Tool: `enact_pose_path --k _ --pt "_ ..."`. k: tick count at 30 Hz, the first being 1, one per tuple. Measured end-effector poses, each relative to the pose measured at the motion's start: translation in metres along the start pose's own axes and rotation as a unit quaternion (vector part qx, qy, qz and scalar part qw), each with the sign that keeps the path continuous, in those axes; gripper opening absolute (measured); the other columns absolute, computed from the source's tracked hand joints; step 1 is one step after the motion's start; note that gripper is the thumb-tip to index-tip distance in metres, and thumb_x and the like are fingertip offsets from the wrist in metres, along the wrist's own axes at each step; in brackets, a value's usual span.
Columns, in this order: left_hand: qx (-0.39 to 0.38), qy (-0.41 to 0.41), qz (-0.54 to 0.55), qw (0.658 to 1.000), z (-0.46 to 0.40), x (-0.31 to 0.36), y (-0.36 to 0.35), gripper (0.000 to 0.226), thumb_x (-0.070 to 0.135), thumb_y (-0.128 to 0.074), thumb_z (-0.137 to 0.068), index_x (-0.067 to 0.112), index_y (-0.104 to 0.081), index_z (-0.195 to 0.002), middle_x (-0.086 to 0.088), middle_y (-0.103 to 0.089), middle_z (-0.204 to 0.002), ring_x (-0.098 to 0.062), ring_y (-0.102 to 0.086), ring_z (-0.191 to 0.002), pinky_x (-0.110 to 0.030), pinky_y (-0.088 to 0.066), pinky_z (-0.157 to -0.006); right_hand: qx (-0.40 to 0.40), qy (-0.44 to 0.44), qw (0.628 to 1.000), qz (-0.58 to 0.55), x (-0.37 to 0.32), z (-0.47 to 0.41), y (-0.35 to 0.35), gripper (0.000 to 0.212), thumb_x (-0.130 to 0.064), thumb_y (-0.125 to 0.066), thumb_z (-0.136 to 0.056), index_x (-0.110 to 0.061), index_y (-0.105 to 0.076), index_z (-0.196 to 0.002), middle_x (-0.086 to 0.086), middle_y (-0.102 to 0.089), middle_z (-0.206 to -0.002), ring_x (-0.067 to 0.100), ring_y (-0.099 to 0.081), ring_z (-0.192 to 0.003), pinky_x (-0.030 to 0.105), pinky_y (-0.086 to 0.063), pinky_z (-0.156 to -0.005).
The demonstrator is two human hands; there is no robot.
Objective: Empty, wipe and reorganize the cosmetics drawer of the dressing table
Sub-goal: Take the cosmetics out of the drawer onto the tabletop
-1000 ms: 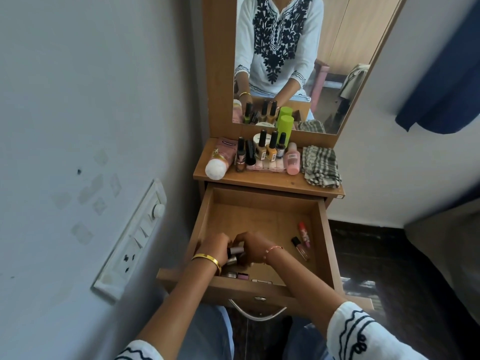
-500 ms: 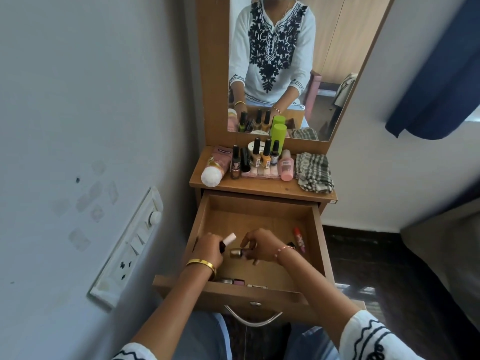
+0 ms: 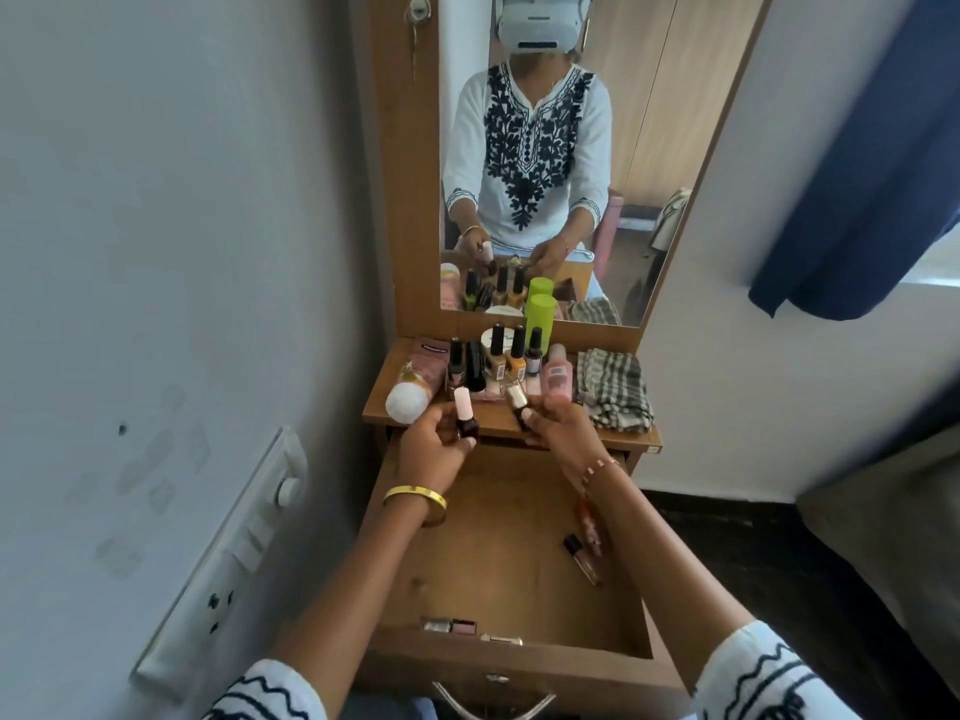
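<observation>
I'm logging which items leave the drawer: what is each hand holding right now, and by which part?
The left hand grips a dark nail polish bottle with a pale pink cap by its glass body. The right hand pinches a gold-capped bottle by its lower body.

Even, soft daylight, brightest at the right edge beside the curtain (image 3: 857,163); no harsh shadows, mild sheen on the mirror (image 3: 571,148). Wide-angle bends the walls and mirror frame outward toward the edges. Slight softness overall, drawer (image 3: 498,537) interior dimmer.
</observation>
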State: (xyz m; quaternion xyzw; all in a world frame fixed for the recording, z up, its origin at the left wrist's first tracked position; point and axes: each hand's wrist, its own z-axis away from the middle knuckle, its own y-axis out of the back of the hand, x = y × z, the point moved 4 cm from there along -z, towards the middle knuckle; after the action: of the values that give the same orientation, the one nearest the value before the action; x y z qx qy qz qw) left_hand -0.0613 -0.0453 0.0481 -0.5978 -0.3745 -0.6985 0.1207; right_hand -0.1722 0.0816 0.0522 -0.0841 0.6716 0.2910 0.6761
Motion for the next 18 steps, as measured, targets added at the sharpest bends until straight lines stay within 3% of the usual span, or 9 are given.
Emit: enact_pose_path --k 2,5,8,10,14,18 --pt "0.003 -0.012 -0.006 1.0 -0.009 0.013 -0.003 0.046 0.0 -0.066 -0.078 0.008 -0.053 -0.122 -0.012 -0.063 -0.117 -0.024 -0.057 -0.111 -0.027 -0.043 -0.092 0.034 -0.003 0.999 -0.006 -0.004 -0.006 0.002 0.02 -0.005 -0.054 -0.091 -0.006 -0.059 -0.11 0.005 -0.06 -0.097 0.004 -0.056 -0.076 0.009 -0.047 -0.063" --pt "0.013 -0.017 -0.018 1.0 -0.018 0.02 -0.008 0.045 -0.003 -0.064 -0.078 0.005 -0.053 -0.122 -0.013 -0.063 -0.119 -0.026 -0.057 -0.113 -0.027 -0.042 -0.092 0.065 -0.003 0.998 -0.008 -0.007 -0.015 -0.001 0.012 -0.005 -0.058 -0.089 -0.014 -0.053 -0.095 0.001 -0.06 -0.092 0.007 -0.058 -0.077 0.013 -0.047 -0.067" --pt "0.021 -0.027 -0.043 0.998 -0.026 0.018 -0.015 0.045 -0.002 -0.064 -0.079 0.006 -0.054 -0.122 -0.013 -0.063 -0.119 -0.026 -0.058 -0.112 -0.028 -0.044 -0.093 0.097 0.014 0.991 0.087 -0.01 -0.019 -0.002 0.031 -0.009 -0.062 -0.086 -0.007 -0.049 -0.114 0.001 -0.061 -0.098 0.015 -0.057 -0.095 0.021 -0.044 -0.076" --pt "0.027 -0.032 -0.068 0.997 -0.029 0.016 -0.018 0.045 -0.001 -0.063 -0.08 0.006 -0.055 -0.123 -0.014 -0.062 -0.12 -0.028 -0.057 -0.114 -0.034 -0.046 -0.097 0.098 0.021 0.988 0.12 -0.01 -0.021 -0.005 0.032 -0.009 -0.063 -0.085 -0.006 -0.05 -0.114 0.005 -0.063 -0.106 0.017 -0.058 -0.1 0.021 -0.043 -0.077" --pt "0.043 -0.032 -0.082 0.995 -0.031 0.012 -0.023 0.044 -0.002 -0.06 -0.082 0.007 -0.055 -0.125 -0.014 -0.06 -0.124 -0.028 -0.055 -0.118 -0.036 -0.044 -0.1 0.064 0.054 0.978 0.189 -0.008 -0.021 -0.016 0.026 -0.001 -0.06 -0.085 -0.004 -0.055 -0.111 0.008 -0.062 -0.108 0.013 -0.058 -0.098 0.016 -0.044 -0.079" --pt "0.046 -0.036 -0.088 0.994 -0.034 0.009 -0.027 0.045 -0.001 -0.06 -0.083 0.007 -0.054 -0.126 -0.013 -0.059 -0.126 -0.028 -0.053 -0.121 -0.038 -0.043 -0.103 0.07 0.066 0.979 0.178 -0.009 -0.022 -0.022 0.027 -0.001 -0.061 -0.085 -0.004 -0.056 -0.112 0.008 -0.063 -0.106 0.012 -0.058 -0.094 0.017 -0.045 -0.082"
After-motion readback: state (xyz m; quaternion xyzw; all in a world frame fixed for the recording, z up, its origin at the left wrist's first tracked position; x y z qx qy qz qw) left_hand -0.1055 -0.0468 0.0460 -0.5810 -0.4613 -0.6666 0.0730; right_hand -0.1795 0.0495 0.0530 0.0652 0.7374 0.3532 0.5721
